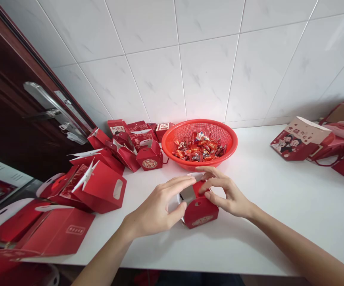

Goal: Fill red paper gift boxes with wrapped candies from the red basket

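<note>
A small red gift box (202,214) with a gold round print on its front stands with its top flaps raised, on the white table in front of me. My left hand (164,202) spans the box's left side, thumb at the front corner and fingers stretched toward the back flap. From the other side, my right hand (225,192) grips the right edge, its thumb outside and a finger bent over the red flap. Part of the white inside shows between the hands; its contents cannot be made out. Just behind stands a red plastic basket (233,147) holding several wrapped candies (201,149).
Several red gift boxes (103,184) crowd the table's left side, some with handles raised. More boxes, one with a cartoon couple (298,139), stand at the right. A tiled wall (207,75) closes the back; a dark door (20,103) is at left.
</note>
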Demonstrator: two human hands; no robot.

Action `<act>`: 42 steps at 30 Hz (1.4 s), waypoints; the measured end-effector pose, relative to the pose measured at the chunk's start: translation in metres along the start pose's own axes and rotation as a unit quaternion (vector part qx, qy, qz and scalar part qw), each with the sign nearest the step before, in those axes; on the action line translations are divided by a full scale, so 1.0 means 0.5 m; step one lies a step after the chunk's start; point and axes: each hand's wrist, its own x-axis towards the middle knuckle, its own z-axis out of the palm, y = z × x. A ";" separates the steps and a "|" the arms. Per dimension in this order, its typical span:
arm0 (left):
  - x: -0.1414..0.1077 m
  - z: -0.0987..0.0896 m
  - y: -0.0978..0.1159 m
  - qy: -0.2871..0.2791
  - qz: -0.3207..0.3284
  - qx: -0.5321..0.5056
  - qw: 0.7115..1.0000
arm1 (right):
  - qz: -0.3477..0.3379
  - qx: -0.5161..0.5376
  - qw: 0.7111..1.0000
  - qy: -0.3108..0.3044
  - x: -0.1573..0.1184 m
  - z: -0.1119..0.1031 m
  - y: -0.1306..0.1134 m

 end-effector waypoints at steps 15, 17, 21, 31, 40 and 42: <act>-0.009 0.019 -0.021 -0.059 -0.037 -0.027 0.997 | -0.081 -0.168 0.965 -0.184 0.020 -0.034 -0.030; -0.010 0.019 -0.019 -0.063 -0.036 -0.026 0.997 | -0.064 -0.142 0.972 -0.176 0.021 -0.041 -0.034; -0.012 0.019 -0.017 -0.073 -0.045 -0.021 0.996 | 0.003 -0.064 0.993 -0.102 0.026 -0.063 -0.040; -0.010 0.041 0.005 -0.078 -0.121 0.030 0.989 | 0.282 0.076 0.955 -0.045 0.036 -0.088 -0.065; -0.017 0.053 0.008 -0.031 -0.164 0.039 0.985 | 0.412 0.280 0.860 -0.112 0.036 -0.118 0.006; -0.021 0.051 0.008 -0.051 -0.173 0.038 0.983 | 0.434 0.291 0.842 -0.134 0.035 -0.116 0.023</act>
